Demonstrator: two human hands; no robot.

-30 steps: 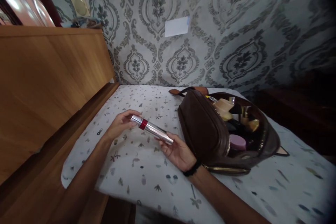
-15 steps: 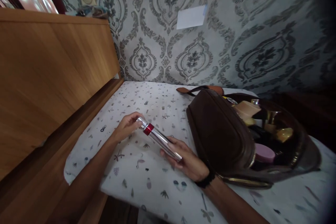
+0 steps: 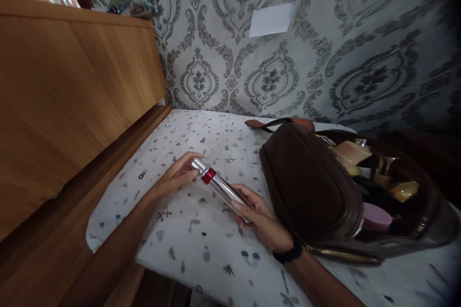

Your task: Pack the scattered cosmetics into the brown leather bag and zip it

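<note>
A slim silver bottle with a red band (image 3: 225, 188) lies slantwise between my hands, above the patterned white sheet (image 3: 205, 129). My right hand (image 3: 257, 216) is wrapped round its lower end, with the thumb on top. At the upper end, my left hand (image 3: 182, 171) pinches the silver top between thumb and fingers. Just to the right of my right hand sits a brown zip bag (image 3: 306, 177), unzipped. Inside it show a pink round item (image 3: 376, 216), a peach box (image 3: 349, 153) and a gold-coloured piece (image 3: 405, 191).
A wooden cabinet (image 3: 79, 72) stands along the left side, with a wooden ledge below it. Patterned wallpaper (image 3: 201, 48) covers the wall behind, with a white paper (image 3: 272, 20) on it. A brown strap (image 3: 270, 124) lies behind the bag.
The view has shifted slightly, so the bag sits a little farther right. My hands keep their hold on the bottle, the left fingers slightly changed around the top.
</note>
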